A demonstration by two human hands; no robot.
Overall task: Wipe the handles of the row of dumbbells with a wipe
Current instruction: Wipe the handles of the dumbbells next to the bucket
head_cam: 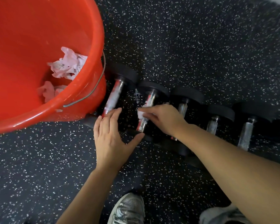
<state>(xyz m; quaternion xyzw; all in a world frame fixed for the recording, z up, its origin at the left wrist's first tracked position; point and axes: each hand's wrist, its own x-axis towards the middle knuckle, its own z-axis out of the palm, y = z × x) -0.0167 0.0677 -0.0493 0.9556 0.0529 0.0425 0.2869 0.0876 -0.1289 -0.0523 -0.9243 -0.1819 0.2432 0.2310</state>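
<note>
Right hand grip closed on white wipe, pressed to handle of 2nd dumbbell in the row on the speckled floor. Left hand open, fingers spread, near 1st dumbbell beside red bucket w/ used wipes inside.

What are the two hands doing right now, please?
Left hand: open, holding nothing.
Right hand: closed on the wipe, on a dumbbell handle.

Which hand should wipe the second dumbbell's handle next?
Right hand: it already presses the wipe on that handle. The left hand is open and holds nothing.
</note>
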